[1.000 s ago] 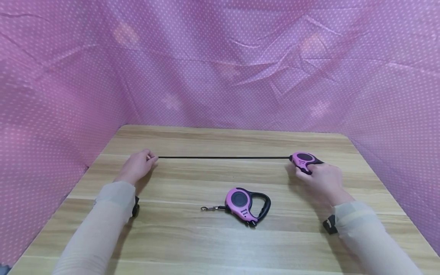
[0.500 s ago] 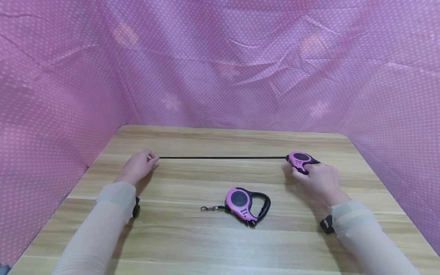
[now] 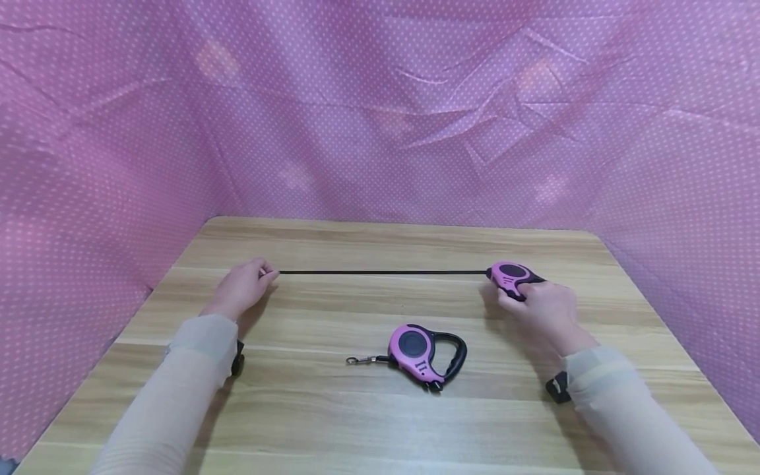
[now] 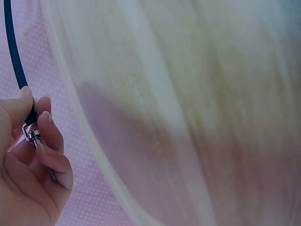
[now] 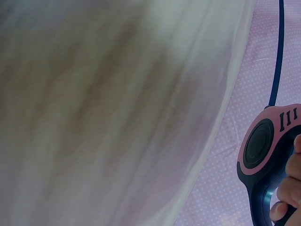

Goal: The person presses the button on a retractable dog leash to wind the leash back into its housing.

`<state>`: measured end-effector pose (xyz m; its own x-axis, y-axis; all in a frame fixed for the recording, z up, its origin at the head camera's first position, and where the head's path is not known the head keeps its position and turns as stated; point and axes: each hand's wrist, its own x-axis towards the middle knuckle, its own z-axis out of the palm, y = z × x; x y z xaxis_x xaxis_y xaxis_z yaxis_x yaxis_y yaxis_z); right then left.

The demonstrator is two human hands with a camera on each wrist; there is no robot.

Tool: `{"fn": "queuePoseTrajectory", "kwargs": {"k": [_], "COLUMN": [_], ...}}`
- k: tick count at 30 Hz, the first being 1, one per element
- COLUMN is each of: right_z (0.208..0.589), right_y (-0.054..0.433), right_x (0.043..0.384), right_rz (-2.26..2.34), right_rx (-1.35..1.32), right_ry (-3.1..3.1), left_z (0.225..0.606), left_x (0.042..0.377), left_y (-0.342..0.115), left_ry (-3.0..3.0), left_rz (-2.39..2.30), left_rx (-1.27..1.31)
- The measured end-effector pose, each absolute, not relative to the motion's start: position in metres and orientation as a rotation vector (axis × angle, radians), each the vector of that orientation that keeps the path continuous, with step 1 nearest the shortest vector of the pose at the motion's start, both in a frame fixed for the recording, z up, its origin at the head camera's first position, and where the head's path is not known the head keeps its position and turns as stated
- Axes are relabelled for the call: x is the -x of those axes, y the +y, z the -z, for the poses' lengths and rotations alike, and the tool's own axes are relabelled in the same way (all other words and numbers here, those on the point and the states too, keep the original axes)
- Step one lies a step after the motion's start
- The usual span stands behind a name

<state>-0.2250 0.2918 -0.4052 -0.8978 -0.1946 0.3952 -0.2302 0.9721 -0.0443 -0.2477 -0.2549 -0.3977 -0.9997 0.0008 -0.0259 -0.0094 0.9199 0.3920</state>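
Note:
My right hand grips the black handle of a pink and black retractable dog leash, held above the table on the right. From its nose a flat black strap runs straight and taut across to my left hand. In the left wrist view, thumb and fingers pinch the strap's end, with its metal clip partly hidden in the curled fingers. The right wrist view shows the leash casing with fingers wrapped through the handle loop. A second pink and black retractable leash lies between the hands, nearer me.
The second leash's metal clip points left on the wooden table. Pink dotted cloth hangs behind the table and along both sides. Each wrist wears a black strapped device.
My right hand has moved left with the leash, and the stretch of strap between the hands has shortened. The left hand has shifted slightly right. The second leash stays put.

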Motion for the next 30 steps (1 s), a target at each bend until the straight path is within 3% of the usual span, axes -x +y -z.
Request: {"fn": "queuePoseTrajectory", "kwargs": {"k": [30], "right_z": [0.408], "right_y": [0.276], "right_x": [0.231], "right_rz": [-0.143], "right_rx": [-0.389], "right_ry": [-2.634], "left_z": [0.392], "left_x": [0.254], "left_y": [-0.241], "left_ry": [3.07], "left_rz": [-0.58], "left_rx": [-0.045]}}
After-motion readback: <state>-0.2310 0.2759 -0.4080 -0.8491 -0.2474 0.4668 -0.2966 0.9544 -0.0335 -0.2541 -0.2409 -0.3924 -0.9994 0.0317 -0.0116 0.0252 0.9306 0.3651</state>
